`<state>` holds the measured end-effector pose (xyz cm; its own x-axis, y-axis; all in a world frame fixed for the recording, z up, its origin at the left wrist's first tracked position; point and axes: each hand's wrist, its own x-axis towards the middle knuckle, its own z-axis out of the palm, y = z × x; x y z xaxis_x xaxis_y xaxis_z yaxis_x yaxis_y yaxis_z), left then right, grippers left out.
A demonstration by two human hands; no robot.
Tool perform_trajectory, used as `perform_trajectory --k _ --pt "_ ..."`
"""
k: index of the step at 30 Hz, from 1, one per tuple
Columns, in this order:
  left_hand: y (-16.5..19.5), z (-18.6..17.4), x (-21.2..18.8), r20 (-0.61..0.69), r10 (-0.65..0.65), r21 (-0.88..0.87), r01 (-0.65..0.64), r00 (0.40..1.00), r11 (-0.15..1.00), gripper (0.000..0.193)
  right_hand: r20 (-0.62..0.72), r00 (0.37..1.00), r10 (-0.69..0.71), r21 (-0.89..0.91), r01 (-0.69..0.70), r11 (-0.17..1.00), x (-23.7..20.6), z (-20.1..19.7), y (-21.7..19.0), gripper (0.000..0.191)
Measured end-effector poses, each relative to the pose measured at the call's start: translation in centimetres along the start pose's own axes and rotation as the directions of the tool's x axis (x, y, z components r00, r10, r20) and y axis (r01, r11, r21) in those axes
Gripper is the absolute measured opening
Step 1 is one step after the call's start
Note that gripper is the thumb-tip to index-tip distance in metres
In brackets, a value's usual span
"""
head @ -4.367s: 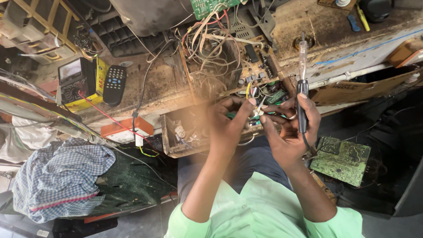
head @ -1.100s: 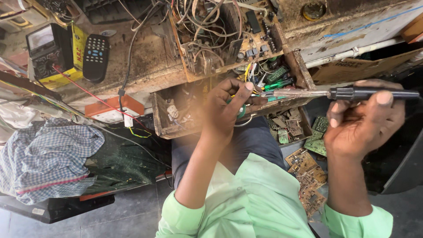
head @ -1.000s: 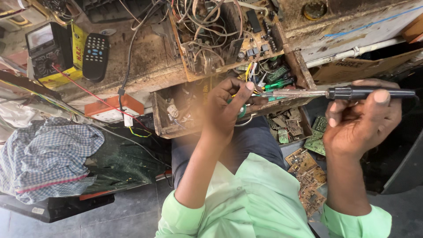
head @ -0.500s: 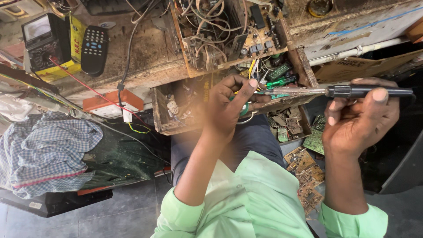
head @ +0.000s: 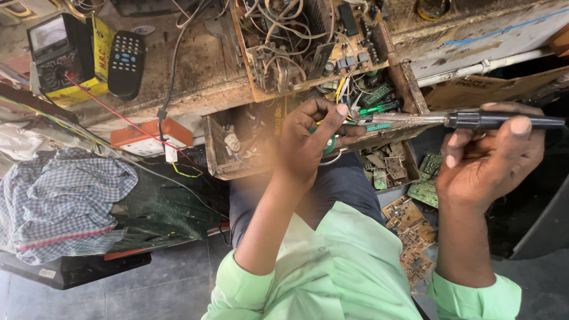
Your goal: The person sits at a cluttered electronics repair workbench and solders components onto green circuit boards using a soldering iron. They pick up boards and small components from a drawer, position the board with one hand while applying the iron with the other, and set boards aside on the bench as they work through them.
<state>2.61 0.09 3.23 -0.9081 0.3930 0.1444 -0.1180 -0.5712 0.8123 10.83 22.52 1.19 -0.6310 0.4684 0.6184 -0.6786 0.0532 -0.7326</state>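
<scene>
Head view looks down on your workbench, and the open wooden drawer [head: 237,148] under the bench edge serves as the landmark. Far left of the drawer, a blue checked cloth [head: 59,201] lies bunched on a dark surface. Up and left of the drawer, an analog multimeter [head: 56,50] stands in its yellow case, with a black remote control [head: 126,64] just beside it. A red wire [head: 118,115] runs from the meter down toward the drawer's left corner, near an orange and white switch box [head: 151,135].

Directly above the drawer, a brown circuit board [head: 308,47] crowded with wires rests on the bench. Your left hand [head: 308,142] sits over the drawer's right half, fingers curled and thumb pressed to forefinger, pinching a small green component [head: 373,126]; what else it grips I cannot tell.

Right of the drawer, your right hand [head: 489,163] wraps its fingers around the black handle of a soldering iron [head: 474,120], thumb laid flat along the top. The iron lies level, its metal tip touching the green component. Below and right of the drawer, loose scrap circuit boards [head: 409,219] lie scattered.
</scene>
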Motion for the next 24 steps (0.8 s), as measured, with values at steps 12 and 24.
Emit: perform_trajectory --k 12,24 --pt "-0.1 -0.1 0.2 0.015 -0.002 0.008 0.002 1.000 1.000 0.018 -0.031 0.999 0.035 0.059 -0.033 0.998 -0.2 -0.5 0.8 0.043" --pt "0.0 -0.1 0.3 0.002 0.000 0.006 0.000 1.000 1.000 0.018 -0.020 0.999 0.037 0.062 -0.036 0.997 -0.1 -0.4 1.1 0.043"
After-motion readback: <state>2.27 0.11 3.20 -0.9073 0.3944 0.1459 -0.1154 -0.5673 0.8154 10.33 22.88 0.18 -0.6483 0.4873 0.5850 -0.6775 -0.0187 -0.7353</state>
